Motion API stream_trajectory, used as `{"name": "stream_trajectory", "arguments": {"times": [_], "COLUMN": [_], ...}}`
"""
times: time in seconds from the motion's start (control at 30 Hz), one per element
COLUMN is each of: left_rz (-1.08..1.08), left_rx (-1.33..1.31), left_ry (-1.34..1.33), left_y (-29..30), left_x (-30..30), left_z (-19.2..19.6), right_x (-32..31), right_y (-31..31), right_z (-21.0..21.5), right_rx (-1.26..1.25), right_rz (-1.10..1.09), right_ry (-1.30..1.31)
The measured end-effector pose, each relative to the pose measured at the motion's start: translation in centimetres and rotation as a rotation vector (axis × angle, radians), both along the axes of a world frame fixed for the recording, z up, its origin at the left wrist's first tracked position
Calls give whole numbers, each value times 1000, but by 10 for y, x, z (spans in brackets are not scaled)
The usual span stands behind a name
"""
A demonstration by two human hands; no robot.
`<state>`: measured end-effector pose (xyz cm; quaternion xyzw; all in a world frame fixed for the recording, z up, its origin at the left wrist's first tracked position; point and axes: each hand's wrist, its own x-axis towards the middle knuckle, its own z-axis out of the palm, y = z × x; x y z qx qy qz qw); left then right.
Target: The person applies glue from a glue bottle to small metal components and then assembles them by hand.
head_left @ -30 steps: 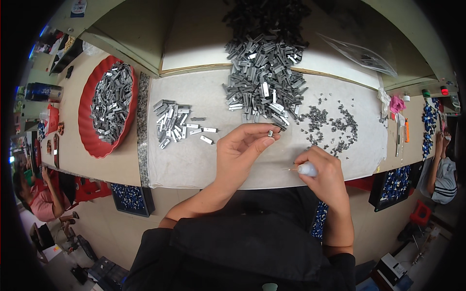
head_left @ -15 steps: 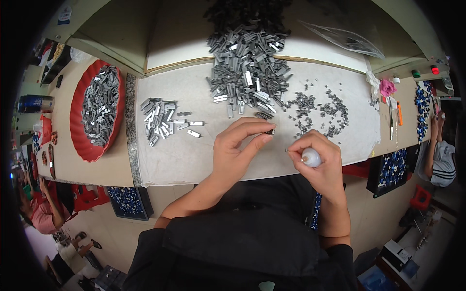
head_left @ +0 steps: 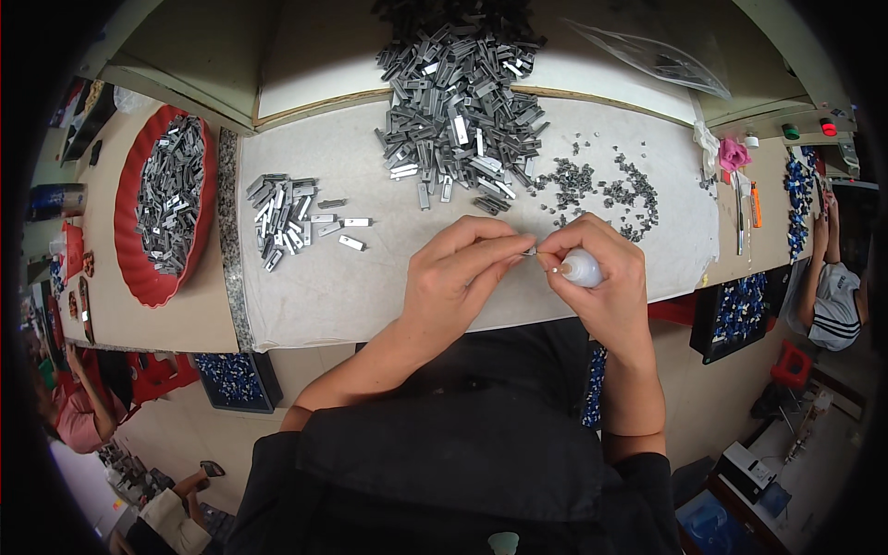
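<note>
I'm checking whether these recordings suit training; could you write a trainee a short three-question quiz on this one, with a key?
1. Which hand holds the pale bottle?
2. True or false: the red fluted basin stands left of the white sheet.
3. On the sheet, right of the big pile of grey parts, lie: a) cups; b) small dark pieces; c) spoons.

Key: 1. The right hand. 2. True. 3. b.

A clear plastic bag [head_left: 664,63] lies on the shelf behind the table's [head_left: 190,319] far edge; past the white sheet's [head_left: 310,310] right edge, an orange tool [head_left: 756,205] lies near a pink bundle [head_left: 733,154]; below the table's near edge, a black tray [head_left: 709,322] holds blue pieces [head_left: 740,308].
</note>
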<state>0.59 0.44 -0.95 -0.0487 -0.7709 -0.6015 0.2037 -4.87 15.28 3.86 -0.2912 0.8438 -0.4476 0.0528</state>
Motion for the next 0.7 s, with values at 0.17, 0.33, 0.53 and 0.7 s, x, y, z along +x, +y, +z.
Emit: {"name": "stream_trajectory", "arguments": {"times": [0.17, 0.33, 0.53, 0.7], "left_rz": [-31, -22, -67, -77], "left_rx": [-92, -105, -17, 8], "left_ry": [31, 28, 8, 0], "left_y": [0, 0, 0, -1], "left_x": [1, 2, 2, 3], "left_z": [-3, 0, 1, -1], "right_x": [-2, -4, -3, 2], "right_y": [3, 4, 7, 1], "right_z": [0, -1, -3, 3], "right_rx": [39, 8, -52, 20], "right_rz": [36, 50, 28, 60], "right_ry": [-7, -67, -188, -18]}}
